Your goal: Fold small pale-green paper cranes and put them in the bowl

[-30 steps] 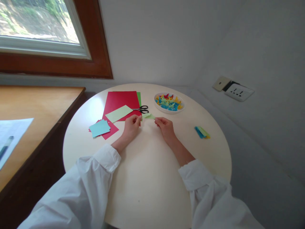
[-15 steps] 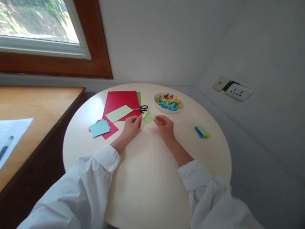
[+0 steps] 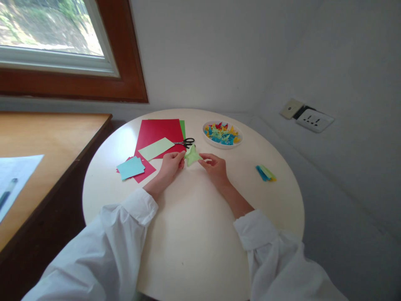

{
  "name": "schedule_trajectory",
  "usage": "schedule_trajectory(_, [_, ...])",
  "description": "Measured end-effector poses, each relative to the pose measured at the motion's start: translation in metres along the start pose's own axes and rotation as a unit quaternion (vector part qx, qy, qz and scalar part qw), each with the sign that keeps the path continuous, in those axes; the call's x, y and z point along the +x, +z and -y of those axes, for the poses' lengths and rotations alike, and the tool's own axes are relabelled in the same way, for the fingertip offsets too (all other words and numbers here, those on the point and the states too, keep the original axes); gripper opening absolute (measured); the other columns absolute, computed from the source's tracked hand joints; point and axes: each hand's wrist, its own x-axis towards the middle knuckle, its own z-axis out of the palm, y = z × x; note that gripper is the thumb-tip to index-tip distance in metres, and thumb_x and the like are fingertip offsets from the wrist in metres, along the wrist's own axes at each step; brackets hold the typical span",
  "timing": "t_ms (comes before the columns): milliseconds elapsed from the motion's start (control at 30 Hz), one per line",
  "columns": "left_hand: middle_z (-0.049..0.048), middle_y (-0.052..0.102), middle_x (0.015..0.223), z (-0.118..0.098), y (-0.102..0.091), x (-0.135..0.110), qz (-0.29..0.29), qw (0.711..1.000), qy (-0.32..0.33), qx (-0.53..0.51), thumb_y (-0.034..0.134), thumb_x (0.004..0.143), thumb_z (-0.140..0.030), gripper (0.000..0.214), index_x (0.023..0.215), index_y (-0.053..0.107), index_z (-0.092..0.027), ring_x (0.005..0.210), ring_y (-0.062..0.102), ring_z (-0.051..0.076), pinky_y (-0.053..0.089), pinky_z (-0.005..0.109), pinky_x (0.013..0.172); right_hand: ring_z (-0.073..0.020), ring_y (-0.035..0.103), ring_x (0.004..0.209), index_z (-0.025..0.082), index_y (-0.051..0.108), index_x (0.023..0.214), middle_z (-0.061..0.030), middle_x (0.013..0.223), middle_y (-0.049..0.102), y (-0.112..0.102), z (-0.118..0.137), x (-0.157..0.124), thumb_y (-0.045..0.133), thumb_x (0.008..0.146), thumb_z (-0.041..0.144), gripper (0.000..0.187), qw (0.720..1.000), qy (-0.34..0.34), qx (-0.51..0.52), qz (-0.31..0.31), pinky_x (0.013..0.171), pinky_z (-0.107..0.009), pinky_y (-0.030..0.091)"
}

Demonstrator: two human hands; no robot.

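A small light green folded paper piece [image 3: 192, 155] with pointed corners is held between both hands above the round white table [image 3: 194, 234]. My left hand [image 3: 171, 164] pinches its left point. My right hand [image 3: 214, 166] pinches its right side. Both arms wear white sleeves. Black scissors [image 3: 186, 143] lie just behind the paper piece.
A red sheet [image 3: 158, 133] over a green one, a pale green rectangle [image 3: 156, 149] and light blue squares [image 3: 130, 167] lie at the left. A white dish [image 3: 222, 134] of coloured folded papers stands behind. Folded blue and yellow slips [image 3: 266, 173] lie right. A wooden desk [image 3: 46, 146] adjoins on the left.
The green piece has spread from a narrow folded strip into a wider, star-like shape. My hands have drawn slightly closer together and nearer to me.
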Motion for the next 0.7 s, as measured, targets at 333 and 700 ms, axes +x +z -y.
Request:
schedule_trajectory(333, [-0.0027, 0.043, 0.039, -0.0054, 0.0017, -0.0028, 0.011, 0.998, -0.028, -0.046, 0.062, 0.072, -0.032, 0.038, 0.044, 0.042, -0.017, 0.038, 0.036, 0.005, 0.027, 0.021, 0.042, -0.0166, 0.063, 0.073, 0.018, 0.071, 0.079, -0.0048, 0.083, 0.072, -0.0008, 0.0002, -0.0008, 0.066, 0.065, 0.027, 0.018, 0.999, -0.031, -0.018, -0.006, 0.064, -0.028, 0.048])
schedule_trajectory(700, [-0.0051, 0.041, 0.043, 0.0026, -0.0032, 0.0049, -0.029, 0.996, 0.032, -0.083, 0.058, 0.069, -0.028, 0.023, 0.052, 0.047, -0.017, 0.041, 0.037, 0.007, 0.032, 0.021, 0.045, -0.0174, 0.063, 0.073, 0.018, 0.071, 0.076, -0.005, 0.08, 0.071, -0.001, -0.0014, 0.002, 0.065, 0.066, 0.03, 0.017, 1.0, -0.001, -0.002, -0.026, 0.062, -0.028, 0.047])
